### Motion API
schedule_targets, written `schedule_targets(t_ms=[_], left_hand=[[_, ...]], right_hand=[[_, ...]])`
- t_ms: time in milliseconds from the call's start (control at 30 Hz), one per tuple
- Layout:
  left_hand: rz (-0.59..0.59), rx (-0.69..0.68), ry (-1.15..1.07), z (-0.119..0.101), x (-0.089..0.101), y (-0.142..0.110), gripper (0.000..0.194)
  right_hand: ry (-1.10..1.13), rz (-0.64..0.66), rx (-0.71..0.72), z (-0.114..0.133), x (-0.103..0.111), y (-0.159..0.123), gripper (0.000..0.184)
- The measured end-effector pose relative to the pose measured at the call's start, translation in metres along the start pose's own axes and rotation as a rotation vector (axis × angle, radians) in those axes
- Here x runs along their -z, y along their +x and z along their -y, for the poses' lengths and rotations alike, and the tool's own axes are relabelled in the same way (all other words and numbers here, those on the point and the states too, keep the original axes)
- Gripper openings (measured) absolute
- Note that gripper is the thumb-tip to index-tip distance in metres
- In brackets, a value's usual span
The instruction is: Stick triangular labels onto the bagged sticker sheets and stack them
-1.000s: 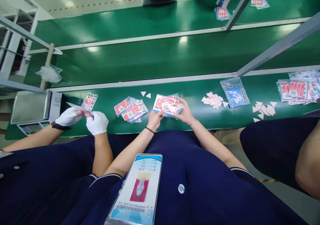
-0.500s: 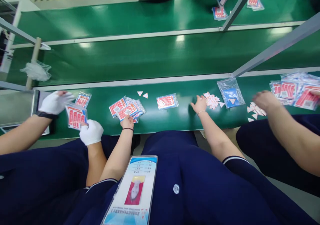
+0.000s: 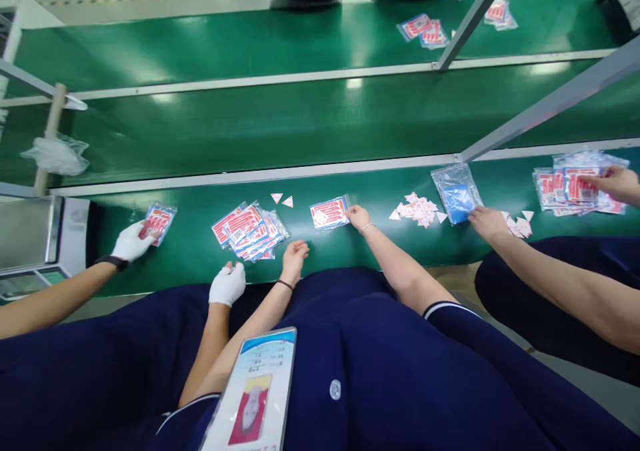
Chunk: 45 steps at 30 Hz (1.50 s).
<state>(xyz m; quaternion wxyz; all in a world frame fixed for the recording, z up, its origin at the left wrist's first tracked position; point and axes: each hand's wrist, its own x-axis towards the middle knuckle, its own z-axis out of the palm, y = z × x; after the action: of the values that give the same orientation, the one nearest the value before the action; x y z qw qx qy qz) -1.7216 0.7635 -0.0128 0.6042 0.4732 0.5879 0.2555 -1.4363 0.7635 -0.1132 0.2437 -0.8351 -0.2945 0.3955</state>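
A flat clear plastic packet (image 3: 330, 212) with a red and white printed card lies in front of me. My right hand (image 3: 359, 217) pinches its right edge. My left hand (image 3: 295, 259) hovers near the table's front edge, fingers curled together with nothing visible in them. It is apart from the packet and from a pile of similar packets (image 3: 247, 231) on its left. Two small white triangular pieces (image 3: 283, 199) with reddish edges lie behind that pile. To the right of my right hand is a heap of such triangular pieces (image 3: 421, 209).
At left, a co-worker's white-gloved hand (image 3: 131, 239) holds a packet (image 3: 161, 221); the other gloved hand (image 3: 227, 284) is near my left wrist. At right, a co-worker's hand (image 3: 487, 223) touches a clear bag with blue contents (image 3: 457, 201). A grey metal post (image 3: 550, 101) slants overhead.
My left hand has left the packet pile and moved right. My right hand has moved left from the triangular pieces to the single packet. The left co-worker's packet has joined the pile.
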Motion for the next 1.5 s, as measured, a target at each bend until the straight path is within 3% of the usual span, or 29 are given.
schedule_targets(t_ms=[167,267,433,700,900,1033,1333,1500], left_hand=[[0.193,0.005,0.03,0.012,-0.086,0.018,0.017],[0.256,-0.037,0.027,0.009,-0.107,0.027,0.02],[0.305,-0.075,0.065,0.006,-0.105,0.027,0.036],[0.31,-0.052,0.099,0.015,-0.09,0.016,0.044],[0.343,-0.002,-0.013,0.013,-0.093,0.013,0.052],[0.347,-0.041,-0.063,0.01,-0.098,0.011,0.053],[0.303,-0.164,-0.009,0.005,-0.099,0.009,0.048],[0.335,-0.27,0.125,-0.003,-0.102,0.003,0.031]], right_hand=[[0.218,0.156,0.096,-0.006,0.011,-0.04,0.026],[0.269,0.237,0.151,-0.003,0.01,-0.07,0.021],[0.219,0.234,0.216,0.007,0.005,-0.093,0.006],[0.16,0.277,0.279,0.015,-0.007,-0.108,0.022],[0.336,0.431,0.288,0.015,-0.005,-0.111,0.032],[0.491,0.458,0.251,0.02,-0.002,-0.115,0.04],[0.697,0.287,0.201,0.026,-0.013,-0.124,0.037],[0.683,0.089,0.203,0.019,0.013,-0.115,0.029]])
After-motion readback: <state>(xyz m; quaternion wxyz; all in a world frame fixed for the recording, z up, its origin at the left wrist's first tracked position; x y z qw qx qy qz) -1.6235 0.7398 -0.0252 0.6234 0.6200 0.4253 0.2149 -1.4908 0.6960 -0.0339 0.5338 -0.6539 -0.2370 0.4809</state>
